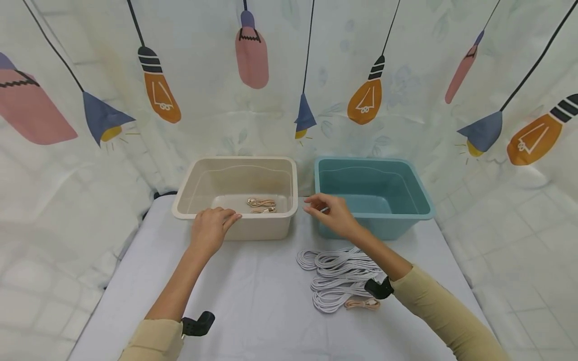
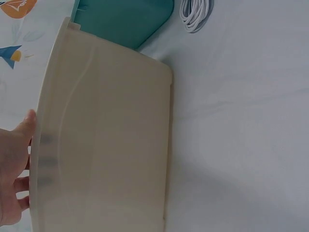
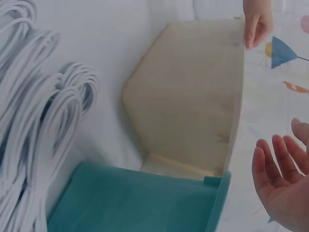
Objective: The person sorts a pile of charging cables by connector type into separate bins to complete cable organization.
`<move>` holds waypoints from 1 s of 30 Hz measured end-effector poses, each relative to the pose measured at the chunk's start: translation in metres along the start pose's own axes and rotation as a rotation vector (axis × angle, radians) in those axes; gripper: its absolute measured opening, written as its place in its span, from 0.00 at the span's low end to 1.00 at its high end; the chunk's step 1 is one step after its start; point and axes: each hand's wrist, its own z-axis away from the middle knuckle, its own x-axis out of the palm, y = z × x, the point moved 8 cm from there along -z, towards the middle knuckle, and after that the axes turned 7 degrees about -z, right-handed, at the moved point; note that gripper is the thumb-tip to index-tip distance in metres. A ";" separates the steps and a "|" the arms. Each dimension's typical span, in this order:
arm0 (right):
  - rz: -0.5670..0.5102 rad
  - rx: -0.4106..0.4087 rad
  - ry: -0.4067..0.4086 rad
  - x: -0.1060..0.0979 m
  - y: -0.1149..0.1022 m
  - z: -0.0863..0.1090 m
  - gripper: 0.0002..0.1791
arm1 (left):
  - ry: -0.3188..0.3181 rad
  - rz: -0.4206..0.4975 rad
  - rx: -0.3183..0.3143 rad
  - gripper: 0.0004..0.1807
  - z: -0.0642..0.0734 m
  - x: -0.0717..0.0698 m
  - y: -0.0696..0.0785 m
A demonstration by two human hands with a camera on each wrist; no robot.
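Observation:
My left hand (image 1: pixel 209 228) rests at the front rim of the beige bin (image 1: pixel 253 229), its fingertips dipping inside; in the left wrist view their shadows show through the wall. Two bundled beige cables (image 1: pixel 262 203) lie on the floor of that bin. Holding nothing, my right hand (image 1: pixel 331 213) hovers above the near left corner of the teal bin (image 1: pixel 393 216), fingers loosely bent. Coiled white cables (image 1: pixel 338 273) are heaped on the table below the right forearm. Beside them lies one beige cable bundle (image 1: pixel 363 304).
Both bins stand side by side at the back of the table (image 1: pixel 262 301), which has a white cover. Behind them hangs a curtain (image 1: pixel 203 135) printed with lamps and bulbs. Black camera mounts sit on the left wrist (image 1: pixel 198 324) and right wrist (image 1: pixel 379 288).

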 end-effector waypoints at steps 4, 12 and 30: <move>-0.002 0.009 -0.021 -0.002 0.004 0.017 0.13 | 0.001 0.001 -0.004 0.17 0.000 0.000 0.000; 0.046 0.017 -0.060 -0.006 0.018 0.050 0.14 | 0.011 -0.006 0.009 0.17 0.001 -0.001 0.002; 0.096 0.007 -0.159 -0.008 0.055 0.108 0.12 | -0.052 -0.023 -0.020 0.19 0.000 0.002 0.001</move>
